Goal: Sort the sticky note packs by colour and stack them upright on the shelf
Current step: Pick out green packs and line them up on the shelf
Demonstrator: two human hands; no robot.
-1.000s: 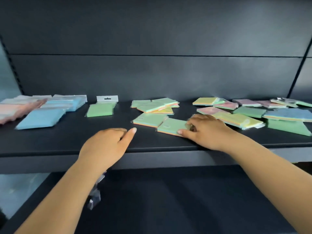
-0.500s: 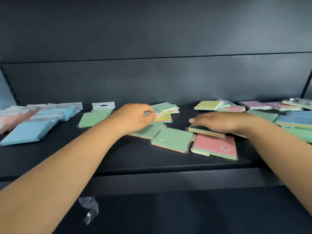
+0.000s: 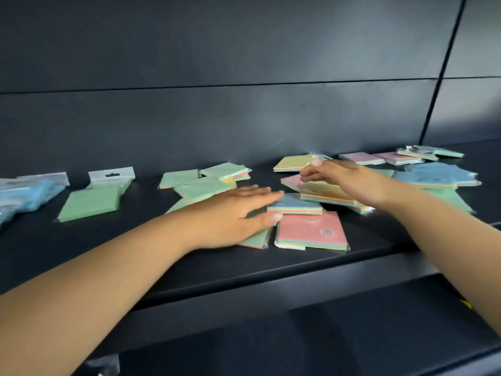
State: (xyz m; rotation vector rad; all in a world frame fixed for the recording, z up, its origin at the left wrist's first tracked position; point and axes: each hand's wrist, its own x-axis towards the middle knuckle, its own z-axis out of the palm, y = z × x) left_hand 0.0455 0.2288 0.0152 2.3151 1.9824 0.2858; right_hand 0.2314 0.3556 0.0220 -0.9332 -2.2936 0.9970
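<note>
A dark shelf holds sticky note packs lying flat, none yet upright. At the far left lie blue packs in clear sleeves, then a green pack with a white hang tab. In the middle, a loose cluster of green-topped packs sits toward the back. The left hand, which half a second ago reached into that far cluster, has come nearer and now lies flat with fingers straight and spread, resting on a green-topped pack and touching the edge of a blue-topped multicolour pack. Just right of it, a pink-topped pack lies at the near edge; it carries a small round grey sticker whose writing is too small to read. The right hand has lifted off the pile it covered and hovers over a yellow-topped pack, fingers extended and loosely open, holding nothing. Farther right lie blue packs, pink ones at the back and green ones. Sorting seems barely begun: colours are still mixed, and both hands appear to be gathering packs together. No brand names are legible.
</note>
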